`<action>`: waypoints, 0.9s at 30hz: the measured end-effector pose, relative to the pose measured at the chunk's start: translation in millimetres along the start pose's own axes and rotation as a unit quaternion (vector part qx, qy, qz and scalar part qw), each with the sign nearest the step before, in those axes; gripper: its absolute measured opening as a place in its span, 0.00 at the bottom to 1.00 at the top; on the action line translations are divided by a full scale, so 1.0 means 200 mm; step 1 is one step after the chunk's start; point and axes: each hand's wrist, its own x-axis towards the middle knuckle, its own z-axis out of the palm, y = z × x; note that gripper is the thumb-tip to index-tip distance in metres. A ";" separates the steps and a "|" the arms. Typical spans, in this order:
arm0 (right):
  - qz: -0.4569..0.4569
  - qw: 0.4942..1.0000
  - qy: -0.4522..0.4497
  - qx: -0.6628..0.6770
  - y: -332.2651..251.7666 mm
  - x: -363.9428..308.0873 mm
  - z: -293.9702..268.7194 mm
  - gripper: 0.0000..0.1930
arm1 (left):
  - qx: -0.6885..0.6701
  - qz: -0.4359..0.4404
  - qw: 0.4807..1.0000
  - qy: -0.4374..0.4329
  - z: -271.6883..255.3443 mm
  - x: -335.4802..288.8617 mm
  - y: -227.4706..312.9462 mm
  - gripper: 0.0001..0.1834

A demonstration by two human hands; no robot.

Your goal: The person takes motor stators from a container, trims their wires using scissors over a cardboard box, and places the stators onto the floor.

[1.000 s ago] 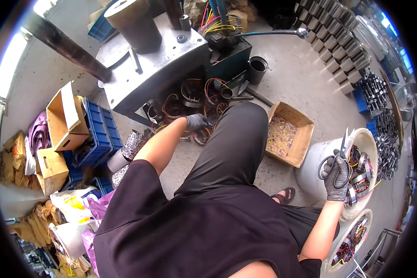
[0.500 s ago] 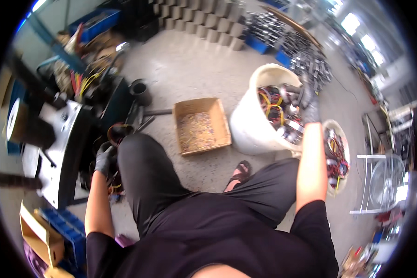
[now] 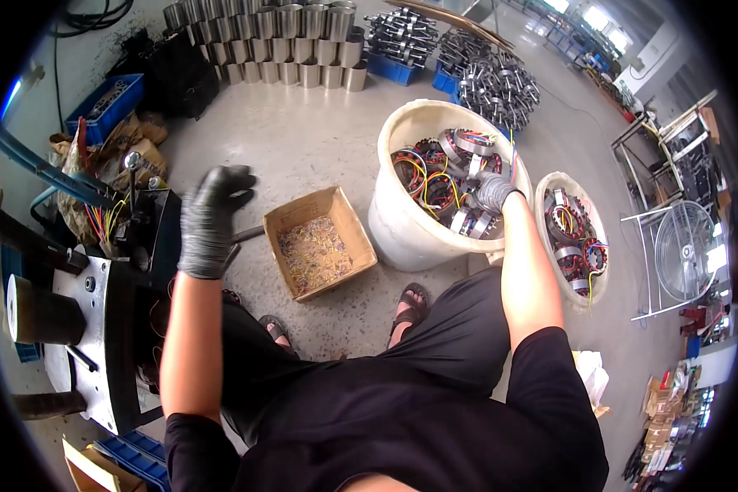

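Observation:
My left hand (image 3: 213, 217), in a grey glove, is raised beside the machine at left. Its fingers are loosely bent and apart, and nothing shows in them. At right a big white bucket (image 3: 398, 221) is piled with motor stators, metal rings with copper windings and coloured wires. My gloved right hand (image 3: 494, 193) reaches over its near right side, fingers closed at a stator (image 3: 473, 143) on top of the pile. The fingertips are partly hidden among the metal rings.
Between my hands, a cardboard box (image 3: 361, 264) with small coloured scraps stands on the floor. A second white tub (image 3: 600, 287) of stators is further right. The machine's metal plate (image 3: 98, 361) is at left. Stacked metal cylinders (image 3: 310, 75) and a fan (image 3: 685, 246) stand beyond.
My left hand has risen from low beside the machine and my knee, moving up and forward. My right hand has moved left from the bucket's rim onto the stators. The view has shifted.

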 end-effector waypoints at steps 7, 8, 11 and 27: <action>0.001 0.989 0.091 0.113 0.01 -0.13 -0.10 0.27 | 0.093 -0.147 0.983 -0.065 0.10 -0.05 -0.51 0.16; 0.012 0.980 0.121 0.156 0.00 -0.17 -0.12 0.28 | 0.144 -0.136 0.975 -0.100 0.12 -0.06 -0.51 0.16; 0.060 0.944 0.134 0.295 -0.11 -0.33 -0.27 0.30 | 0.256 -0.056 0.956 -0.133 0.19 -0.05 -0.56 0.16; -0.127 0.466 -0.021 0.875 -1.32 -0.74 -0.14 0.20 | -0.061 -0.199 0.954 -0.218 0.29 -0.19 -0.42 0.30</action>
